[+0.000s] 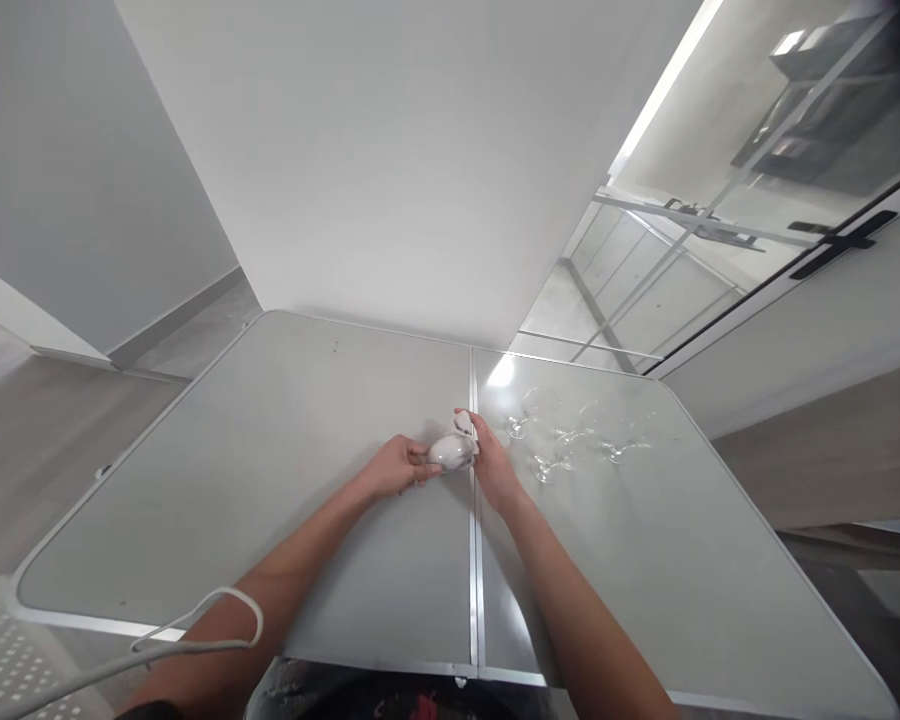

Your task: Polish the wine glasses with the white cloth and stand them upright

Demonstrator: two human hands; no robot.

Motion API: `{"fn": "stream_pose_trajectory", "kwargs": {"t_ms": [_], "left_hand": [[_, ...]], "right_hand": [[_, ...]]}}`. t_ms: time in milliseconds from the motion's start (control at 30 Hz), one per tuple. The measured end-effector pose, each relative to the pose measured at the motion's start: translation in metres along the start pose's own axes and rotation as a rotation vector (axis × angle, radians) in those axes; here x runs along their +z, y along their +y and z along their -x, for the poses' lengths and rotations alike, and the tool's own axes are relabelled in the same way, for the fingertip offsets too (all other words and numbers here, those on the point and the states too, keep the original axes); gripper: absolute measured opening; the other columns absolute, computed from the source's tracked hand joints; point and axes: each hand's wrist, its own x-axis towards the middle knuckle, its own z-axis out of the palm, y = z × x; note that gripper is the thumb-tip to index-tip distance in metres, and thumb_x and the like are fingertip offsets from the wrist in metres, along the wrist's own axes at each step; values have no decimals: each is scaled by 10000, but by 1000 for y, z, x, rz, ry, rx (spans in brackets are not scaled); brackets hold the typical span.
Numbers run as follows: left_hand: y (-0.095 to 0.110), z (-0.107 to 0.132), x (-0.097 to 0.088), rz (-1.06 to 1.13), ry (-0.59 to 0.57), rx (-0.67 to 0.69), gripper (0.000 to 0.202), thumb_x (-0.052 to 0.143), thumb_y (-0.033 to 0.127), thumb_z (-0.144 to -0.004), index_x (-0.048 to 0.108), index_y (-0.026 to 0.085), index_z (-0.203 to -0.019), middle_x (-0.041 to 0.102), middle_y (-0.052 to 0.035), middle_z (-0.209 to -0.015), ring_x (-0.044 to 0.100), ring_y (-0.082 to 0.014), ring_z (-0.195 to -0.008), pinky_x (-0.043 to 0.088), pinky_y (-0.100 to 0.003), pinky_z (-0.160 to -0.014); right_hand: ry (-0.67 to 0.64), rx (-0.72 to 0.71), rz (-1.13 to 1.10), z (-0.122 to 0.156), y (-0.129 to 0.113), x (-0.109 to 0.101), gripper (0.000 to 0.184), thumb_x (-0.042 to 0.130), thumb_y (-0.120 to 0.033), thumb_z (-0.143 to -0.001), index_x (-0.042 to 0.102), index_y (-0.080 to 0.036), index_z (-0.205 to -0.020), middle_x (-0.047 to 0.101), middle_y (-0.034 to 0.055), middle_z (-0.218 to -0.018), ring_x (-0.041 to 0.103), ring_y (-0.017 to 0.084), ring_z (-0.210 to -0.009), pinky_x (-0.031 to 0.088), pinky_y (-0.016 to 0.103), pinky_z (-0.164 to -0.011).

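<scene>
Over the middle seam of a grey folding table [270, 470], both of my hands meet around a clear wine glass [450, 454] held on its side. My left hand [397, 466] grips its stem end with closed fingers. My right hand [489, 455] presses a small white cloth [465, 425] against the bowl, fingers curled round it. Just right of my hands, three more clear wine glasses [570, 430] rest on the tabletop.
A white wall stands directly behind the table. To the right are a glass partition [720, 200] and a white door with a black handle [840, 245]. A white cable loop [217, 620] hangs near my left forearm. Wood-look floor lies to the left.
</scene>
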Motion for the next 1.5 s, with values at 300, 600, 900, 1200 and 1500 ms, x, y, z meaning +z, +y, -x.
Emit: {"fn": "stream_pose_trajectory", "kwargs": {"t_ms": [300,600,900,1200,1500], "left_hand": [[6,5,-3,46,18,70,380,657,524,-839,710,152,-895,508,6,-628,378,-92,-509,304,-228,-529],[10,7,-1,-10,87,64,333,661,502,-839,716,192,-947,519,11,-632,400,-107,-529,335,-238,-560],[14,7,5,237,-54,-15,382,673,540,-826,669,159,-804,457,22,-613,304,-65,-479,303,-220,-510],[17,10,8,-364,329,156,435,638,381,-866,710,259,-1277,648,-6,-690,526,-153,-636,350,-254,-633],[30,18,-5,241,159,6,606,738,514,-777,709,150,-1260,637,-16,-678,400,-90,-546,344,-220,-505]], "right_hand": [[-78,-97,19,4,-8,1,546,490,-668,-941,659,-255,-1256,650,48,-982,583,220,-882,474,329,-806],[-41,-51,-90,-2,-4,0,525,475,-650,-960,655,-246,-1242,641,49,-1037,582,203,-902,480,295,-774],[-61,-148,44,2,-8,-2,528,398,-649,-981,686,-244,-1160,651,58,-1018,584,215,-888,475,329,-798],[-91,-82,28,-1,-10,-6,424,685,-491,-870,641,-267,-1227,622,47,-1065,556,214,-930,456,305,-785],[33,-189,-84,3,-17,-2,525,785,-379,-792,599,-265,-1269,671,48,-1078,623,222,-954,499,350,-845]]}}
